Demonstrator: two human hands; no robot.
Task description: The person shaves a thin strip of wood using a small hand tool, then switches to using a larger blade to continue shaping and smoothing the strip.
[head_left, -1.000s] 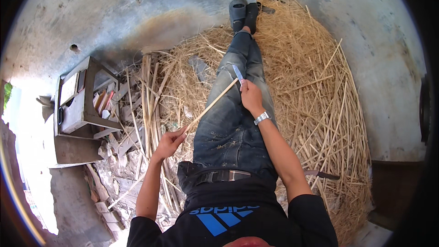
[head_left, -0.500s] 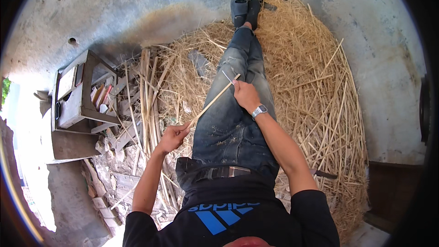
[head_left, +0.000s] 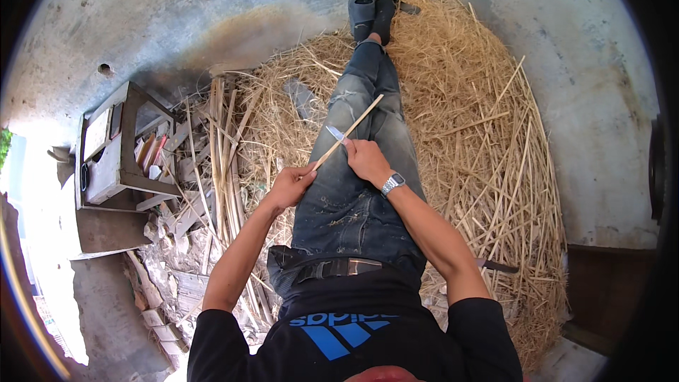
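My left hand (head_left: 291, 186) is closed on the lower end of a thin pale wooden strip (head_left: 368, 108), which slants up to the right across my outstretched legs in dark jeans (head_left: 339, 216). A small silver-bladed knife (head_left: 335, 134) is gripped in my right hand (head_left: 366, 161), its blade lying across the middle of the strip, just above and right of my left hand. My right wrist has a silver watch (head_left: 392, 184).
Loose straw and pale strips (head_left: 481, 120) surround my legs, with a dark long blade (head_left: 503, 267) by my right elbow. A weathered wooden cabinet (head_left: 127, 180) stands at left among broken boards (head_left: 189, 286). Stained walls (head_left: 566, 49) rise behind and at right.
My right hand with the knife has moved down and left along the strip, from near its upper end to its middle. My left hand has moved slightly up and to the right.
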